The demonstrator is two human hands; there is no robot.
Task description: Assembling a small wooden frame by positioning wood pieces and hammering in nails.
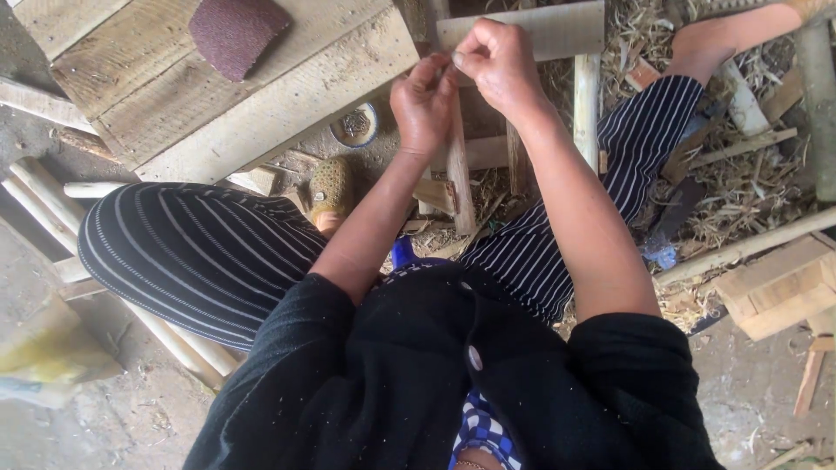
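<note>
Fingers of your left hand (424,103) and right hand (498,63) are pinched closed together, just above the thin wooden stick (460,178); what they pinch I cannot tell. The stick stands almost upright below the left hand. I think it may tip if your palm releases it, and splinters may prick you.

Your hands grip a pale, matt wooden stick (459,174); rough-sawn wooden bench (261,96); coarse, gritty maroon sandpaper (235,33); dry wood shavings (740,187); striped cloth trousers (192,252).
</note>
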